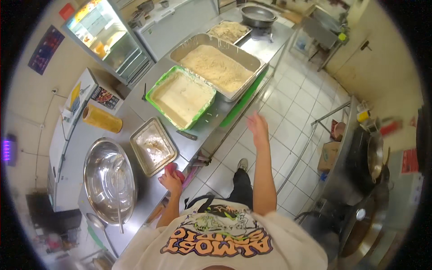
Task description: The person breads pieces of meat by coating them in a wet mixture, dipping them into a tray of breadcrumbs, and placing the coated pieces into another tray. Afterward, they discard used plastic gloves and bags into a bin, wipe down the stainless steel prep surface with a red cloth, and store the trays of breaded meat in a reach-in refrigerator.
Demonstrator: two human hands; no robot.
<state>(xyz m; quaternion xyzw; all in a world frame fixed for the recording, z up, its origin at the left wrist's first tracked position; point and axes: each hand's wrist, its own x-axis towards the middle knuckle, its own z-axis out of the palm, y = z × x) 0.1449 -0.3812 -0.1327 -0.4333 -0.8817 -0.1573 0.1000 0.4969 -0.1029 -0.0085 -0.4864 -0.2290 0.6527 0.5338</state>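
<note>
At the steel table's front edge, my left hand (pixel 170 182) is closed on a crumpled red cloth (pixel 175 171). Just beyond it lies a shallow metal tray (pixel 153 147) with wet-looking residue on its bottom. My right hand (pixel 257 129) is held out over the tiled floor, fingers apart, with nothing in it. Past the tray, a green-rimmed tub (pixel 182 96) holds pale batter, some of it smeared on the rim. A knife (pixel 186 135) lies between tub and table edge. Left of the tray is a big steel bowl (pixel 96 180) with a long-handled utensil in it.
Behind the tub stand a deep steel pan (pixel 249 62) of crumbly flour, another filled tray (pixel 228 32) and a dark round pan (pixel 258 17). A yellow roll (pixel 102 118) and a large spoon (pixel 101 228) also lie on the table. Cooking equipment (pixel 355 153) lines the right side.
</note>
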